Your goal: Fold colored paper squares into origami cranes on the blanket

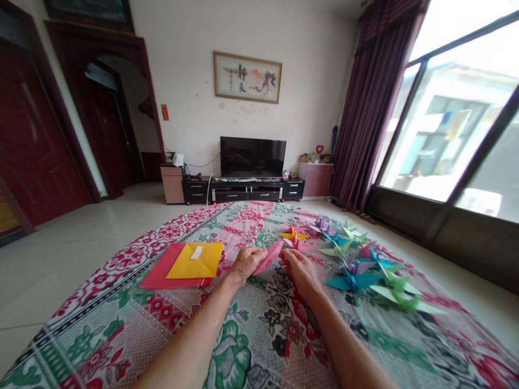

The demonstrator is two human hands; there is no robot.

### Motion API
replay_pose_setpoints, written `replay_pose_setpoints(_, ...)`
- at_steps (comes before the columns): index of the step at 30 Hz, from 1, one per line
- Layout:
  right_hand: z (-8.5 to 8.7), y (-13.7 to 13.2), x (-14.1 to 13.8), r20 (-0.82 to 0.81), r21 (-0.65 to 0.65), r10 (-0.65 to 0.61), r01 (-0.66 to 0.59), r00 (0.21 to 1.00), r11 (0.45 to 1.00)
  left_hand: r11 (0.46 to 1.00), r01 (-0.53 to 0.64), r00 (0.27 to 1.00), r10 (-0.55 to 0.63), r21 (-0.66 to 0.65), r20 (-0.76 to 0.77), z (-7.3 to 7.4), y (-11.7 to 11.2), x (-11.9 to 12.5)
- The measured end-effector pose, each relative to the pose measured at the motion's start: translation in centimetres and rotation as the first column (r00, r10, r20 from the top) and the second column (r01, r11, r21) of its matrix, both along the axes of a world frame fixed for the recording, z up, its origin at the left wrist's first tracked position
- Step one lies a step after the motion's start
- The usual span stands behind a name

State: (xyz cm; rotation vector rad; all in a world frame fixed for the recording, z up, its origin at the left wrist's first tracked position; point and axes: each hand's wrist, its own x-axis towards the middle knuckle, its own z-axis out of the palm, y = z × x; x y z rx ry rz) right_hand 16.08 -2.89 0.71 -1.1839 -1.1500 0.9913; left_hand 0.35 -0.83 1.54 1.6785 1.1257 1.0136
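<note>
A folded piece of pink paper is pinched between the thumb and fingers of my left hand, held up above the table and tilted. My right hand is just to the right of it, fingers loosely bent and apart, tips close to the paper's edge; I see no paper between them. Beyond the hands sit a yellow paper crane and a pink paper crane. Left of my hands lie a yellow square of paper with a small white piece on it, and red paper underneath.
Several folded cranes, including a blue crane and a green crane, spread over the right side. A patterned tablecloth covers the round table. Farther off stand a television on a low cabinet, and a curtain beside the window.
</note>
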Motion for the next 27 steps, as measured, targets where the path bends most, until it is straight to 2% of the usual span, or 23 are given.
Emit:
replay_pose_setpoints(4, 0.2, -0.4, -0.6, 0.080, 0.010, 0.071, -0.072, 0.994, 0.997, 0.998, -0.061, 0.990, 0.062, -0.009, 0.128, -0.3, 0.4, 0.1)
replay_pose_setpoints(8, 0.4, -0.4, -1.7, 0.014, -0.007, 0.050, -0.050, 0.999, 0.999, 0.993, -0.101, 0.978, 0.088, 0.057, 0.188, -0.8, 0.7, 0.4)
replay_pose_setpoints(13, 0.0, -0.3, -2.5, -0.061, 0.016, -0.012, 0.013, 0.998, 1.000, 0.984, -0.126, 0.976, 0.099, 0.127, 0.196, -1.0, 0.9, 0.5)
replay_pose_setpoints(19, -0.1, -0.4, -2.2, -0.209, 0.023, 0.039, -0.035, 0.977, 0.999, 0.994, -0.080, 0.979, 0.065, 0.075, 0.192, -1.1, 0.8, 0.5)
replay_pose_setpoints(23, -0.1, -0.3, -2.1, -0.214, 0.024, 0.060, -0.056, 0.975, 0.998, 0.995, -0.071, 0.984, 0.059, 0.067, 0.168, -1.0, 0.7, 0.5)
replay_pose_setpoints(27, -0.3, -0.1, -1.9, -0.182, 0.028, 0.091, -0.087, 0.979, 0.996, 0.982, -0.095, 0.991, 0.079, 0.162, 0.104, -0.8, 0.6, 0.4)
